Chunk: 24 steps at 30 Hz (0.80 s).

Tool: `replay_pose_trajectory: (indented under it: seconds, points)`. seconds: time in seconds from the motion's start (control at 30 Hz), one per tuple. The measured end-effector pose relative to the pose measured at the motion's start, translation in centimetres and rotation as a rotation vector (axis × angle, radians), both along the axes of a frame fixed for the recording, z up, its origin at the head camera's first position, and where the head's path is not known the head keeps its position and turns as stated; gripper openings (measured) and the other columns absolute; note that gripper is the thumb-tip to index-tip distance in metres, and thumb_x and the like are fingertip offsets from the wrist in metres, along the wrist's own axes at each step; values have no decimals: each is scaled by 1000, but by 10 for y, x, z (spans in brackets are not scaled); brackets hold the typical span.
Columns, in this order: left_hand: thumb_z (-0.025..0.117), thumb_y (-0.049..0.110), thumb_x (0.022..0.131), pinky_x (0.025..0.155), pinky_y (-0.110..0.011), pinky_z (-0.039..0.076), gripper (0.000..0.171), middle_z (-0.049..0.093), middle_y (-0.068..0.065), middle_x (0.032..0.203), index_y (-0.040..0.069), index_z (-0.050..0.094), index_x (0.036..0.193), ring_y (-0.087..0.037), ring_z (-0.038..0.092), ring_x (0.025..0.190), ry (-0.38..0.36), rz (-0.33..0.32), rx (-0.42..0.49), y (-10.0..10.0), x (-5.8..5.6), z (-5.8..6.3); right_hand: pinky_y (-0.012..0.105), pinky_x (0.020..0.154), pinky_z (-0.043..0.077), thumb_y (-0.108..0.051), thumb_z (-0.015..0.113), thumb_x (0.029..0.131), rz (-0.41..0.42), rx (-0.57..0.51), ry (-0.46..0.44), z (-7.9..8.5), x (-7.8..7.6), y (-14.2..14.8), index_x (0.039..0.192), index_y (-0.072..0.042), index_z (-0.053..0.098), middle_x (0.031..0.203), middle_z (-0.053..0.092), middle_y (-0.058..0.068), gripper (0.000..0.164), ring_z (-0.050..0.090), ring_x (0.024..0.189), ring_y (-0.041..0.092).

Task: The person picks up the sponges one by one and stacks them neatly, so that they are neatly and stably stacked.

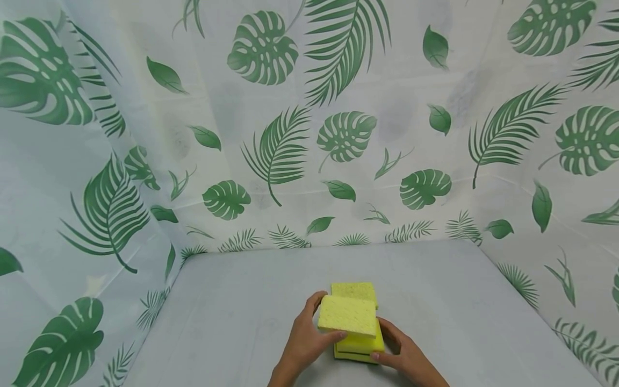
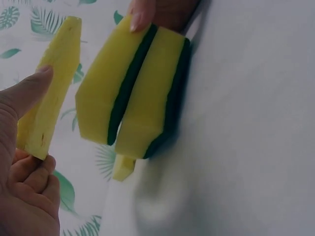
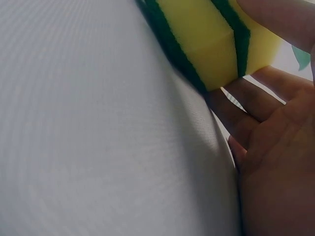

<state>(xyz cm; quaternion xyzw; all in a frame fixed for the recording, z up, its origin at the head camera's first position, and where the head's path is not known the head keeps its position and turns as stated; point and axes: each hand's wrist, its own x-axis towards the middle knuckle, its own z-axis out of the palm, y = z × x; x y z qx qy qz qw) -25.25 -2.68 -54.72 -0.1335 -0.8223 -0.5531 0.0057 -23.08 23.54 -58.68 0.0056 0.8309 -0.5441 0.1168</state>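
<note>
Sponge stack [image 1: 358, 344] sits on the desk [image 1: 232, 312], two layers, green sides down; the right hand [image 1: 408, 356] grips its side, seemingly to keep the layers aligned. Above, apart from it, the left hand [image 1: 308, 337] pinches a loose sponge [image 1: 348, 315], tilted, long axis running left to right. Behind shows a partly hidden sponge [image 1: 355, 289].

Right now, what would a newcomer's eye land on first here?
Probably the bright yellow sponge low in the head view, held by the left hand above a stack of two green-bottomed sponges, which the right hand grips. Another yellow sponge shows behind the stack. Next, the large green leaves printed across the walls.
</note>
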Motion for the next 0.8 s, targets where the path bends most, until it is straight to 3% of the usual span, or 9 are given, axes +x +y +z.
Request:
replay_pose_trajectory:
  seconds: [0.2,0.47,0.8]
  points:
    - [94,49,81,116,-61,41,100,49,-9,161,13,44,160,-36,46,149,-24,17,23,11,8,-3,66,118,35,-37,90,88,-3,11,5,0,0,0,161,3,41,164,42,26,96,38,151,48]
    - [95,50,81,117,-60,40,100,50,-9,160,12,45,159,-34,46,149,4,25,38,24,15,-10,70,117,33,-35,89,89,8,-28,27,0,3,2,162,3,40,166,38,26,96,32,153,50]
    - [93,52,82,115,-56,43,105,48,-12,159,5,41,160,-34,49,146,11,26,22,28,20,-19,66,115,38,-30,87,92,39,-85,64,-4,4,5,161,2,40,163,43,26,90,39,150,48]
